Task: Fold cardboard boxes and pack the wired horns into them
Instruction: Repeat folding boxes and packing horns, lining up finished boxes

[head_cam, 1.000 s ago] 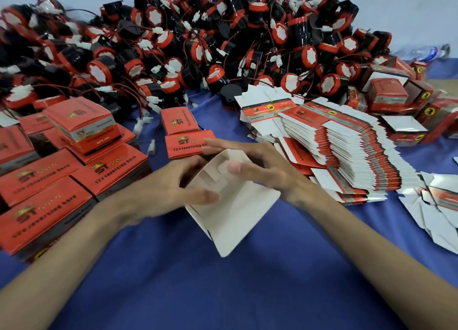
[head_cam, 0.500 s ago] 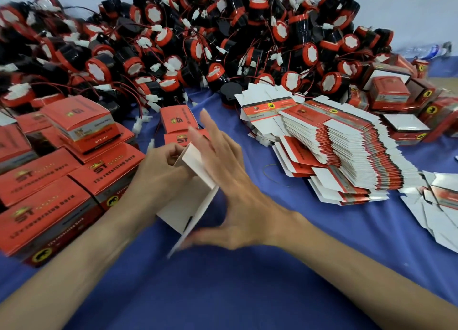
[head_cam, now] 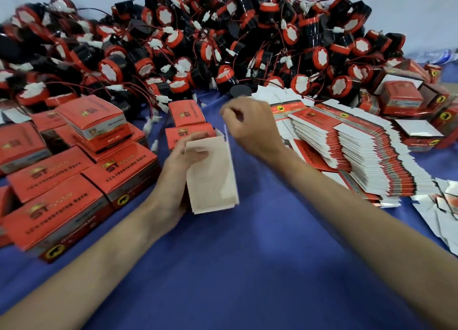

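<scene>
Right hand point(head_cam: 250, 129) has risen from the box point(head_cam: 210, 178), fingers curled.

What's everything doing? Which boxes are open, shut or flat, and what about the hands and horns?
box in hand, half folded, top open, standing upright.
left hand, grips that box.
right hand, fingers curled above the box, seems empty.
flat boxes, unfolded, stacked.
red boxes, closed, piled on the left.
horns, loose in a heap, unpacked.
</scene>
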### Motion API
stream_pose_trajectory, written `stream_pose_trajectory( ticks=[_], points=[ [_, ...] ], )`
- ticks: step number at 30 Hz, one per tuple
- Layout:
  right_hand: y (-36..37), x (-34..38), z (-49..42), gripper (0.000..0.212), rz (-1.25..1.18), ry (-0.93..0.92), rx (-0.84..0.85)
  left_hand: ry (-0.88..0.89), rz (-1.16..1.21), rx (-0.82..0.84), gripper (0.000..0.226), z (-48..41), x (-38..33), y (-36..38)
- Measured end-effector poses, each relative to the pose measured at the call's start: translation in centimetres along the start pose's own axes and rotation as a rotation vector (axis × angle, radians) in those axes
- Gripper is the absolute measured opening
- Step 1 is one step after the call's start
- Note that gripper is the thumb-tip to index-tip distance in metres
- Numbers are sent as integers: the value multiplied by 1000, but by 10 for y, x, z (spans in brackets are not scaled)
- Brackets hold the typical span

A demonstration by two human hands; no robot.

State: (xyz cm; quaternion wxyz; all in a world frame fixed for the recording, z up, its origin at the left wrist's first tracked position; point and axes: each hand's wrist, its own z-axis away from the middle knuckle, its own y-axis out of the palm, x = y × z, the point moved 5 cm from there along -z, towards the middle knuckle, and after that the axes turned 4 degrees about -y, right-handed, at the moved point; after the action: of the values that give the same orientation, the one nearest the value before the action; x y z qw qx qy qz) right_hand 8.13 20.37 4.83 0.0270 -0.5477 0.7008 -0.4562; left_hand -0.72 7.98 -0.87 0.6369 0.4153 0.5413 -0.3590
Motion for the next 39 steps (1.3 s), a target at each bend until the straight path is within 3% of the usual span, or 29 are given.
stream_pose_trajectory(
  ticks=[3,5,7,10,13,15,18,21,24,29,31,33,35,39],
  points=[
    [20,-30,-46,44,340,68,167,159,-179,-89,44,2,-7,-4],
    [33,-51,-64,58,474,226,318,266,-319,-102,55,2,-9,-8],
    [46,-65,-67,58,544,352,440,327,-393,-110,69,2,-11,-12],
    [62,-60,-66,55,651,268,386,398,-449,-169,76,0,-13,-17],
    [73,-44,-68,62,704,150,299,528,-466,-290,70,5,-18,-19],
    [79,-44,-73,65,658,189,329,676,-460,-313,62,14,-25,-15],
    [83,-51,-72,58,597,222,391,871,-645,-246,40,23,-30,-8],
    [77,-44,-65,51,599,62,294,1000,-911,-119,31,29,-30,-3],
    [64,-29,-55,46,319,-53,179,1069,-1106,-27,35,32,-28,2],
    [-4,-12,-29,32,-245,136,-194,1016,-1303,-157,48,26,-25,5],
    [-20,-12,-10,26,-505,306,-179,988,-1337,-198,50,24,-25,6],
    [-26,-10,15,23,-913,520,-131,969,-1338,-218,50,23,-24,10],
    [-27,-4,41,30,-1223,664,-71,955,-1325,-226,51,24,-22,14],
    [-29,3,80,42,-1498,699,-14,934,-1308,-240,53,29,-23,16]
  ],
)
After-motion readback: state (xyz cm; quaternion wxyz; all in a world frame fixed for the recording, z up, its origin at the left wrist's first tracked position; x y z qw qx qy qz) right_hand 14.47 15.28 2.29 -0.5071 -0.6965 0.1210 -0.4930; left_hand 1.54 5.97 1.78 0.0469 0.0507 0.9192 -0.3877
